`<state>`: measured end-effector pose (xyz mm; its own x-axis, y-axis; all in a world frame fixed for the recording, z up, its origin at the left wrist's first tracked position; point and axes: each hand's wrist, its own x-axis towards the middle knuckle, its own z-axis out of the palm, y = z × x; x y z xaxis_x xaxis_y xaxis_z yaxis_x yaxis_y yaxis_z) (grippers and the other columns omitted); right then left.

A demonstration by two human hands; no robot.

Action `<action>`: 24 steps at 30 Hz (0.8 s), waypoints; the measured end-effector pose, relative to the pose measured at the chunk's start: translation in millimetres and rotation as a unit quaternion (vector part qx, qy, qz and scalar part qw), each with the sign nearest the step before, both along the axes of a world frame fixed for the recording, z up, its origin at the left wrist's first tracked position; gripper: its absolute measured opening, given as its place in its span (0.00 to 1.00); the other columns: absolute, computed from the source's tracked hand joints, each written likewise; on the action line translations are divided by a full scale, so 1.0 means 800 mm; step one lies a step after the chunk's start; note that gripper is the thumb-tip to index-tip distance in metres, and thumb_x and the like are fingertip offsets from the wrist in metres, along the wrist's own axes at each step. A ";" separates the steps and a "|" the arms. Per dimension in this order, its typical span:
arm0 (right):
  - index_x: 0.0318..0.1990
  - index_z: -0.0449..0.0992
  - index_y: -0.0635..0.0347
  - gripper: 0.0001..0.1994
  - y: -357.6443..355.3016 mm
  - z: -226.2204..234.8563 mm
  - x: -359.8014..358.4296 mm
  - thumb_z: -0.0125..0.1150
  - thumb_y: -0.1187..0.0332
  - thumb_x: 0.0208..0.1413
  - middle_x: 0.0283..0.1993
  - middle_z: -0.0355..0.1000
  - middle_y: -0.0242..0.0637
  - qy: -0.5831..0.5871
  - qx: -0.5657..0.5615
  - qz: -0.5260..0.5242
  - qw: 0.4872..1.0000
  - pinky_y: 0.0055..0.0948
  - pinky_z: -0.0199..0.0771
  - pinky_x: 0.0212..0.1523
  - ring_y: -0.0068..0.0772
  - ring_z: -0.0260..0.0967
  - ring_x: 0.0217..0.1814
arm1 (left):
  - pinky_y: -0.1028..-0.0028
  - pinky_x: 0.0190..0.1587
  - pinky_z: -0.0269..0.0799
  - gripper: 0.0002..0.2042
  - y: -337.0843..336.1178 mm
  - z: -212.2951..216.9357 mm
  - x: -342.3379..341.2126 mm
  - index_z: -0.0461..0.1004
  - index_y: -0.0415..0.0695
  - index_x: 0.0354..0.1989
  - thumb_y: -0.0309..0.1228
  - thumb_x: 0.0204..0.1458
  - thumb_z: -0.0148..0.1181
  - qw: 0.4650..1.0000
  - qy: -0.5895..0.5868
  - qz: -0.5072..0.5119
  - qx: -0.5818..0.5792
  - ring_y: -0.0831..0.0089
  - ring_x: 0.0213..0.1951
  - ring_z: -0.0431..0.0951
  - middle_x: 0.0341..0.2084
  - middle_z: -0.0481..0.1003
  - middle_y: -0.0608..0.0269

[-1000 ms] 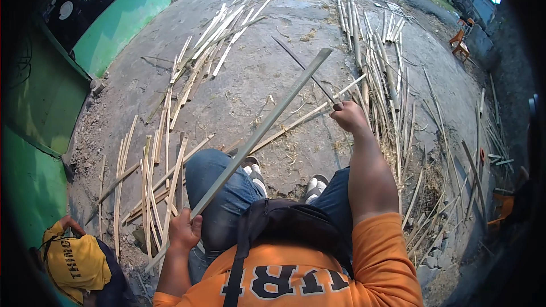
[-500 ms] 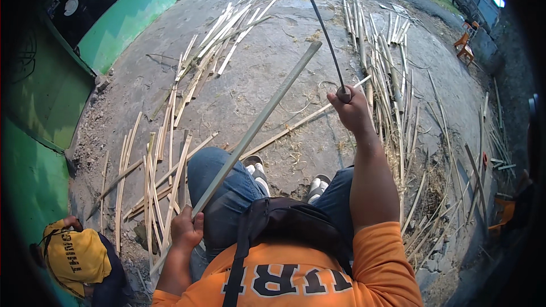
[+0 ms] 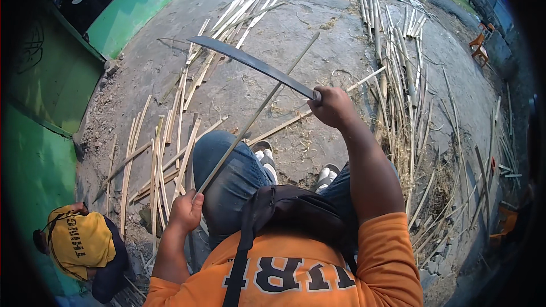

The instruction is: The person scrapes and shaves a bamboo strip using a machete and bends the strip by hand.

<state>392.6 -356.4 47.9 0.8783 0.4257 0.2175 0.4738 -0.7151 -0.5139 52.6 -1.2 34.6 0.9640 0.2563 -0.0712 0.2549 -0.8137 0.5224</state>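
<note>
In my right hand [image 3: 331, 106], closed round its handle, is a machete [image 3: 250, 63] with a long, dark, slightly curved blade. The blade points to the far left and passes over a bamboo strip [image 3: 245, 128]. My left hand [image 3: 186, 210] grips the near end of that strip, which slants up and away to the right across my left knee. Whether the blade touches the strip, I cannot tell. Another pale bamboo strip [image 3: 284, 128] lies on the ground beyond my feet, running toward the right-hand pile.
Piles of split bamboo [image 3: 242, 14] lie far left, with more strips [image 3: 162, 165] by my left knee. Bamboo poles [image 3: 406, 74] and shavings cover the right side. A person in a yellow shirt [image 3: 79, 241] crouches at lower left beside a green wall [image 3: 40, 193]. Orange chairs [image 3: 480, 45] stand far right.
The machete has swung from pointing away to pointing left across the strip. My right hand has moved slightly left and nearer. The strip in my left hand has turned, showing a narrower side.
</note>
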 end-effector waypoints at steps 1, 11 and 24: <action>0.36 0.81 0.54 0.11 0.000 0.002 -0.002 0.56 0.60 0.61 0.32 0.79 0.51 0.016 0.005 -0.007 1.000 0.57 0.78 0.44 0.61 0.78 0.39 | 0.48 0.34 0.70 0.28 0.001 0.001 0.001 0.72 0.35 0.31 0.52 0.70 0.49 1.000 0.006 -0.003 -0.019 0.30 0.33 0.76 0.23 0.73 0.33; 0.32 0.79 0.61 0.09 0.017 0.013 -0.020 0.58 0.65 0.57 0.29 0.76 0.55 0.027 -0.036 0.042 0.998 0.55 0.78 0.38 0.63 0.76 0.34 | 0.47 0.34 0.69 0.27 -0.001 -0.002 -0.005 0.71 0.36 0.30 0.51 0.70 0.49 1.000 -0.003 0.008 0.012 0.29 0.33 0.76 0.23 0.73 0.33; 0.37 0.82 0.58 0.12 0.019 0.033 -0.039 0.55 0.62 0.62 0.35 0.79 0.54 0.114 -0.110 0.139 0.978 0.54 0.78 0.45 0.61 0.77 0.41 | 0.46 0.33 0.69 0.27 -0.011 -0.003 -0.004 0.72 0.36 0.32 0.51 0.70 0.51 0.999 -0.023 0.005 0.042 0.29 0.32 0.76 0.22 0.73 0.34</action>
<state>361.3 -341.1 74.5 0.7371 0.6692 -0.0944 0.5563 -0.6801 -0.4774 49.3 -9.6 32.1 0.9633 0.2685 -0.0052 0.2402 -0.8527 0.4638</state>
